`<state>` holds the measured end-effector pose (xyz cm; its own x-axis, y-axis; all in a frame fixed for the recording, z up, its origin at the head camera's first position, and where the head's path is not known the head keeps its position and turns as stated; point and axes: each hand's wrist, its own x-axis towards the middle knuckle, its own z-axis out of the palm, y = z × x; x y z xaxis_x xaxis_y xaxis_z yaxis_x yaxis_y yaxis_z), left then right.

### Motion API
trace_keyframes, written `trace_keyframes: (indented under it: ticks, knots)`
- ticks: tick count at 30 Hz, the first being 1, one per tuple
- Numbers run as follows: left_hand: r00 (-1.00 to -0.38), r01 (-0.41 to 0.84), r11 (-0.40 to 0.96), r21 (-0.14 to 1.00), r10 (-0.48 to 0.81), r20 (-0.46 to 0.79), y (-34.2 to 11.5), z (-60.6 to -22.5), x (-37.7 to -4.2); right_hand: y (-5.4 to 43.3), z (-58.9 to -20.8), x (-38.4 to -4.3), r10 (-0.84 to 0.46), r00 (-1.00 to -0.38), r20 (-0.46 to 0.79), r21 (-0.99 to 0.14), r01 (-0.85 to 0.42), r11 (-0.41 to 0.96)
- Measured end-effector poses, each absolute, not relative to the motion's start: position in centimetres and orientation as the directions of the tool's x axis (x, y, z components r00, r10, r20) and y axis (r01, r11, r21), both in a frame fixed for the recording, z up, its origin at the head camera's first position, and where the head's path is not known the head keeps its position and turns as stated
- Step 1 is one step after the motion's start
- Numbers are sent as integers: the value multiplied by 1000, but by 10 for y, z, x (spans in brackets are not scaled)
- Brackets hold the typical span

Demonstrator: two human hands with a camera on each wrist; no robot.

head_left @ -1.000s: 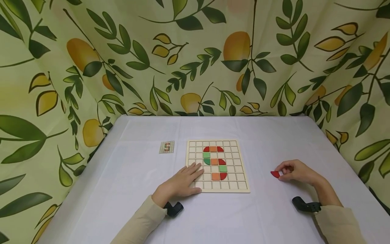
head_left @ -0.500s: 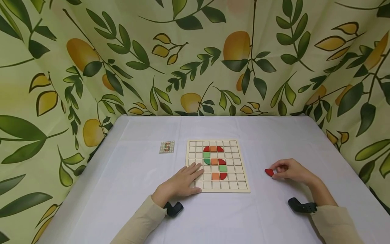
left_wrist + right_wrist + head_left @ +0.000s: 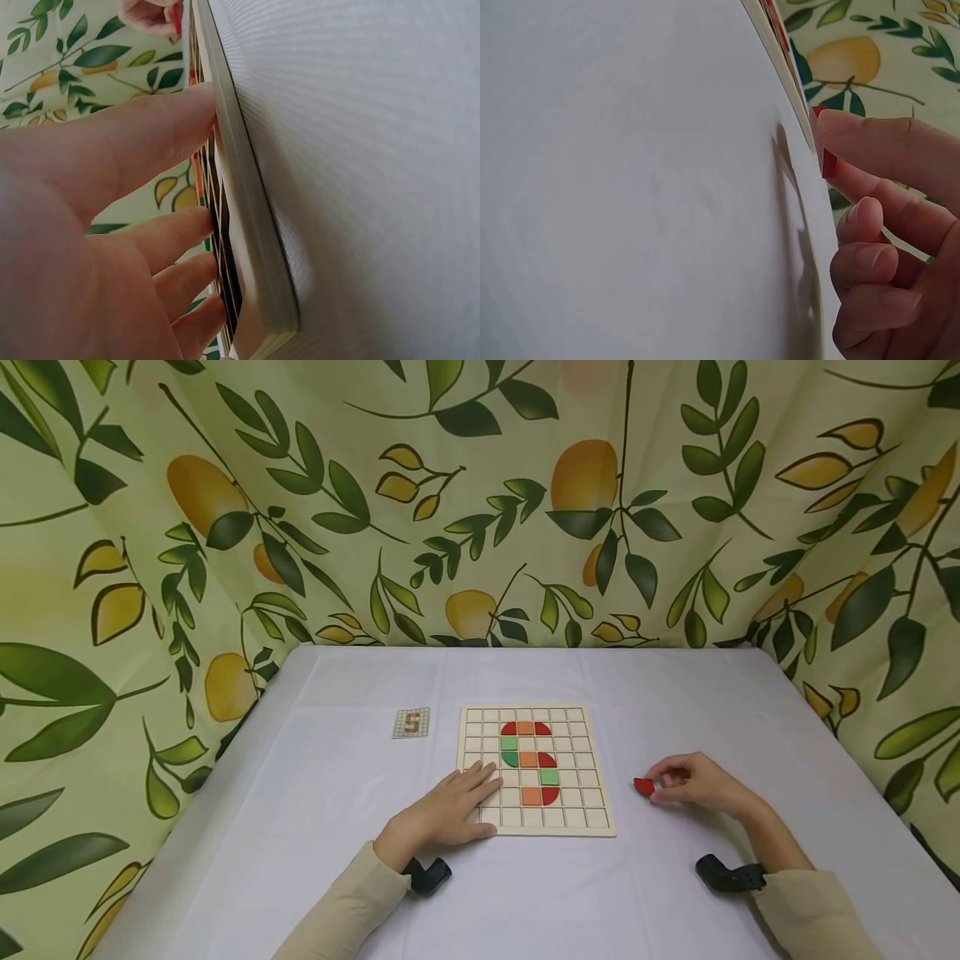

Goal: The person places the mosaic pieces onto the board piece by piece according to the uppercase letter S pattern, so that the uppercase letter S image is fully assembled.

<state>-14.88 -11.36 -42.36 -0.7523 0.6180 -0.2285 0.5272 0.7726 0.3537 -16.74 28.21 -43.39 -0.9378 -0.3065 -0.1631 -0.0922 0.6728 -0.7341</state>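
My left hand (image 3: 448,806) lies with spread, straight fingers over the lower left corner of a wooden grid board (image 3: 599,810); in the left wrist view its thumb and fingertips rest on the board's face. Red, orange and green tiles sit in the board's squares in an S shape, among them an orange tile (image 3: 531,796) and a light green tile (image 3: 549,776) low down. To the right of the board, my right hand (image 3: 697,781) pinches a red quarter-round tile (image 3: 643,787) between thumb and forefinger. The right wrist view shows that red tile (image 3: 829,163) partly behind the thumb, other fingers curled.
A small pattern card (image 3: 410,722) printed with an S on a grid lies left of the board. White cloth (image 3: 330,827) covers the table. A leaf-and-fruit curtain (image 3: 465,527) rises along the back and both sides. Each wrist carries a black camera strap.
My right hand has moved left toward the board, carrying the red quarter-round tile. The left hand and the board have stayed in place.
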Motion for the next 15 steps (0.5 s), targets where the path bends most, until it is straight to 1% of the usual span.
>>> trace_keyframes:
  ticks: [7, 15]
  knots:
    - [-753, 528, 772, 353, 618, -225, -114, -424, -148, 265, -435, -169, -366, -924, -115, -760, -155, 631]
    - [-756, 525, 775, 352, 614, -226, -114, -425, -149, 248, -434, -171, -373, -918, -136, -751, -150, 643]
